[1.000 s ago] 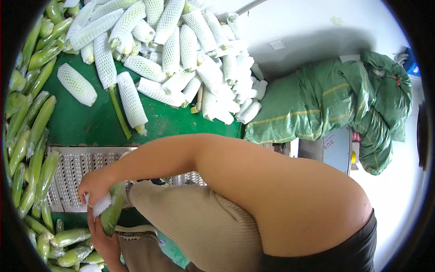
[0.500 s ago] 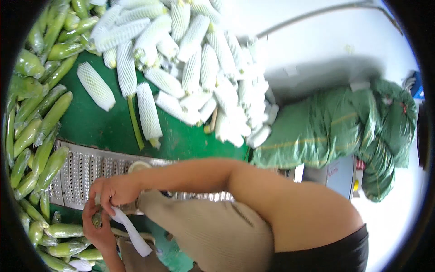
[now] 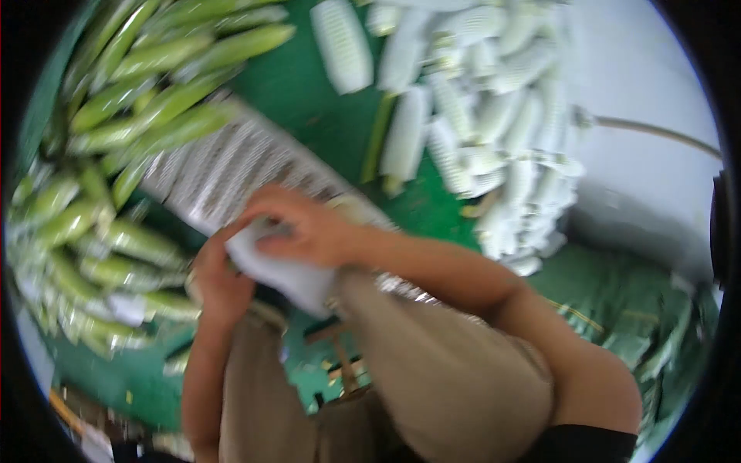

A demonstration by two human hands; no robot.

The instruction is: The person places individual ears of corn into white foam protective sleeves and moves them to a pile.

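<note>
Both hands meet over the near edge of a perforated metal tray, blurred by motion. My right hand is closed on a limp white foam net sleeve, which hangs down toward my lap. My left hand is closed just to the left, its fingertips at the sleeve's upper end. Something pale shows at the outer side of that palm, mostly hidden by the fingers; I cannot make it out. Closest to my left hand lie long green vegetables in clear wrap.
More wrapped green vegetables are heaped at the far left, some overlapping the tray. Vegetables in white foam net sleeves pile up on the green surface. Green sacks stand at the right by a pale wall.
The view has turned and shifted, so the tray now slants. My hands remain close together, with my right hand still holding the sleeve, which looks wider now.
</note>
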